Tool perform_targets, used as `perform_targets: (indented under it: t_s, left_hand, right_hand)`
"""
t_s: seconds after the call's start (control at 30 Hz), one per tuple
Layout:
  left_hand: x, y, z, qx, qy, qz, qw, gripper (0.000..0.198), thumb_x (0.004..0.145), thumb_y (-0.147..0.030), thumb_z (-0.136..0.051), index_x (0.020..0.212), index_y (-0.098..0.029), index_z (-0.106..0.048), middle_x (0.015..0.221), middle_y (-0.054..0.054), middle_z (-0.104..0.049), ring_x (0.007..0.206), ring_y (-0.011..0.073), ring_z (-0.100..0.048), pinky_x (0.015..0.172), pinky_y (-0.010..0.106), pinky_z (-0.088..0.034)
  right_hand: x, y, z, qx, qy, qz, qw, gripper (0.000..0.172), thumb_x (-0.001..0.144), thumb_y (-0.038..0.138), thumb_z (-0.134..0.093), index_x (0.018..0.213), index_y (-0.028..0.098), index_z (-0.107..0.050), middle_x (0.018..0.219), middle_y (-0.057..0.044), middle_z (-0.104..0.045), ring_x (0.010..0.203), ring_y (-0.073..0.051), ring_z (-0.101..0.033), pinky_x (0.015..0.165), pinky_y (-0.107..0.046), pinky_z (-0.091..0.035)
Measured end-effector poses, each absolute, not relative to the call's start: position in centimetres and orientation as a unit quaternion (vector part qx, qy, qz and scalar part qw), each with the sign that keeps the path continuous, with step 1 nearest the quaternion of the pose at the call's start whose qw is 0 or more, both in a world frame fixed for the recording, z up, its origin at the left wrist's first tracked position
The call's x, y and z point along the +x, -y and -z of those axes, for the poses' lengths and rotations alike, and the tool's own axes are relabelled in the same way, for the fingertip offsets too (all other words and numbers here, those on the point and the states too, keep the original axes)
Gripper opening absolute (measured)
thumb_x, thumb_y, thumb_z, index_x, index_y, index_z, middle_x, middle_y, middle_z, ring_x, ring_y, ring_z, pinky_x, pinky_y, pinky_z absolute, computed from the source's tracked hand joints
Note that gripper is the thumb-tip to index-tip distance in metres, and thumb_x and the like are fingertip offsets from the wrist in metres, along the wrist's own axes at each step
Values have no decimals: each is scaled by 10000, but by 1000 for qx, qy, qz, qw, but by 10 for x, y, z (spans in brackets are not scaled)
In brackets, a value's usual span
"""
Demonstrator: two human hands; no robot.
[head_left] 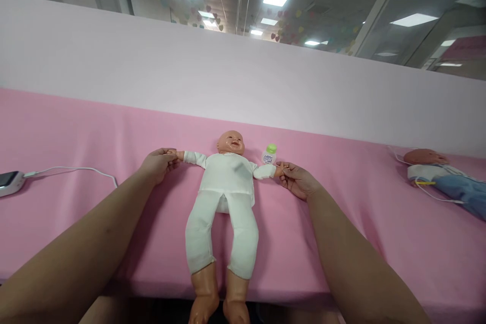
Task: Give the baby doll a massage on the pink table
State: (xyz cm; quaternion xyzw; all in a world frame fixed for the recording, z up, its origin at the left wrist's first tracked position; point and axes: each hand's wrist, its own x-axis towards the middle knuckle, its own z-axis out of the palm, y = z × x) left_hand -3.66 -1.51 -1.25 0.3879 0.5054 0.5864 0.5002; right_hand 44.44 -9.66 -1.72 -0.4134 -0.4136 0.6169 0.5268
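Observation:
A baby doll (228, 177) in a white top and white trousers lies on its back, head away from me. Its bare feet reach past the near edge of the pink-covered table (304, 243). Both of the doll's arms are stretched out sideways. My left hand (161, 163) is closed around the doll's hand on the left. On the other side, my right hand (298, 179) pinches the doll's other hand between thumb and fingers. Just beyond that doll arm stands a small clear bottle (269, 155) with a green cap.
At the left lies a white device (11, 183) with a dark screen and a white cable (76, 168). A second doll (451, 177) in blue clothing, with thin tubes, lies at the far right. A white wall (235, 76) with glass above it borders the table's back.

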Motion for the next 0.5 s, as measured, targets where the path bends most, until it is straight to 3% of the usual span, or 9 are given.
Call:
perform_targets:
  t_s: [0.17, 0.33, 0.5]
  left_hand:
    - [-33, 23, 7, 403, -504, -587, 489, 229, 718, -186, -851, 864, -128, -683, 746, 77, -706, 633, 150, -666, 659, 277, -588]
    - [-30, 25, 5, 389, -530, -590, 469, 222, 852, -275, -778, 742, -169, -616, 672, 47, -644, 606, 159, -640, 624, 295, -583]
    - [-27, 23, 5, 374, -543, -595, 459, 231, 907, -274, -718, 722, -177, -619, 681, 53, -633, 595, 167, -633, 604, 304, -586]
  right_hand:
    - [441, 97, 16, -435, 425, -600, 520, 313, 699, 291, -936, 933, 218, -742, 864, -23, -701, 674, -120, -566, 620, -253, -507]
    - [431, 92, 20, -511, 449, -506, 531, 386, 682, 465, -937, 746, 208, -658, 601, 29, -567, 511, -93, -419, 476, -250, -335]
    - [430, 84, 27, -608, 439, -386, 538, 431, 801, 623, -796, 749, 218, -659, 524, 37, -496, 434, -91, -333, 403, -256, -254]
